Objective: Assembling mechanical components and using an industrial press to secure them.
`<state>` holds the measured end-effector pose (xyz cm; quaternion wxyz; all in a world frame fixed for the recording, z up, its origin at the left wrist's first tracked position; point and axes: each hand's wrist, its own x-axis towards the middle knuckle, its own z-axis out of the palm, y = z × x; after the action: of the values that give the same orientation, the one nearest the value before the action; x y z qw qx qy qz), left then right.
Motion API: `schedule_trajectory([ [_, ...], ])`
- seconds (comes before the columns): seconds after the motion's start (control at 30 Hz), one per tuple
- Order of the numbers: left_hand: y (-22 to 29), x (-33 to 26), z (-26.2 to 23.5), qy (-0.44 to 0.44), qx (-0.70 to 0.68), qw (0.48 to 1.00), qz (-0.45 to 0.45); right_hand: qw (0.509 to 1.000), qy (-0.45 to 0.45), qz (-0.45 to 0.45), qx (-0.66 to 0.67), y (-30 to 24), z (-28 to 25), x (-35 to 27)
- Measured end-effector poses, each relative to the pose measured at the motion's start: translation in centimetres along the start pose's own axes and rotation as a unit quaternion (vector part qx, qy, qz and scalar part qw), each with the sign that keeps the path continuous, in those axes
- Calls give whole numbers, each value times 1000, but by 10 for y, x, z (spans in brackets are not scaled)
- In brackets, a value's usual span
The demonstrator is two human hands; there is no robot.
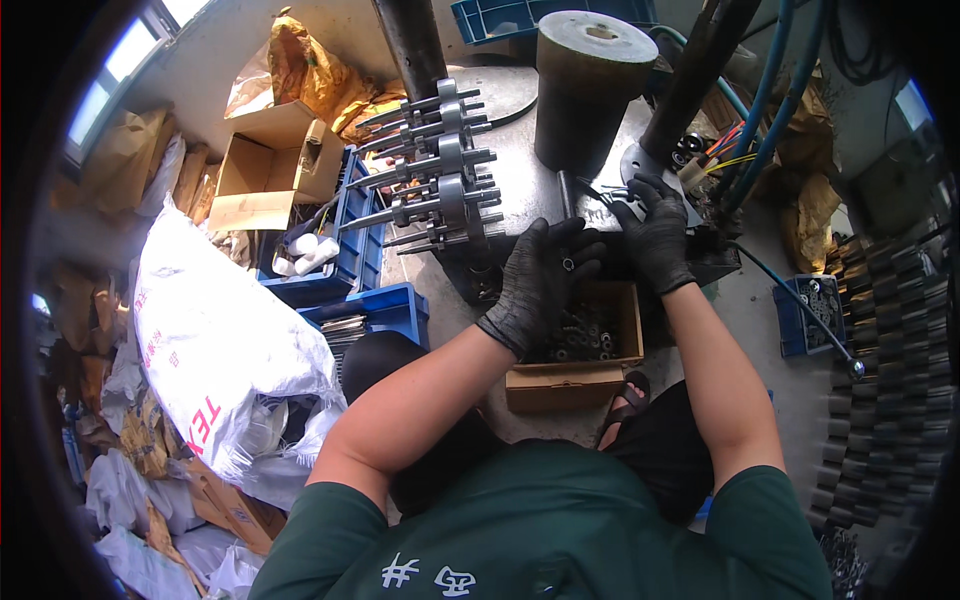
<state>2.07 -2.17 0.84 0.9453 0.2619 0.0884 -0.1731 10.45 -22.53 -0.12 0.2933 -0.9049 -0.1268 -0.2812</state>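
The grey steel worktop (520, 190) left little open room: its near edge dropped straight to the small brown cardboard box of dark metal rings (590, 335), which sat just below that edge, between the person's knees. On the worktop's left part stood a rack of grey metal shafts with round collars (435, 165), their tips overhanging the left edge; behind the hands rose a dark, squat metal cylinder (590, 85), and a black post stood at its far right.

The left hand (540, 280), in a black knit glove, reached forward from a bare forearm and hung over the worktop's near edge, above the box. Its grip was curled, fingertips pressed together on what looked like a small metal ring (567, 264), though the piece was too small to be sure. The right hand (655, 235), gloved alike, lay further onto the worktop beside the cylinder's base, fingers bent down onto thin dark metal parts; whether that grip pinched anything I cannot tell.

Left of the worktop sat blue plastic crates (375, 305), an open brown carton (265, 165), and a large white woven sack with red lettering (215, 330). Right of it, a small blue bin of metal pieces (810, 310) stood on the floor.
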Motion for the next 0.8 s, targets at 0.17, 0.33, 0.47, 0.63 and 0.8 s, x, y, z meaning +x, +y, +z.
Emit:
schedule_trajectory([
  [0.17, -2, -7, 9, -101, 197, 969, 108, 976, -166, -129, -65, -43, -12, -48],
  [0.33, -16, -19, 23, -221, 329, 903, 166, 924, -328, -148, -134, -82, -41, -75],
  [0.47, -20, -15, 24, -215, 284, 920, 162, 918, -362, -141, -79, -46, -49, -87],
  [0.63, -4, -27, 33, -203, 303, 915, 174, 487, -230, 509, 672, 71, -56, -134],
  [0.8, 11, -44, 46, -202, 404, 875, 177, 641, -223, 617, 398, 175, -72, -129],
])
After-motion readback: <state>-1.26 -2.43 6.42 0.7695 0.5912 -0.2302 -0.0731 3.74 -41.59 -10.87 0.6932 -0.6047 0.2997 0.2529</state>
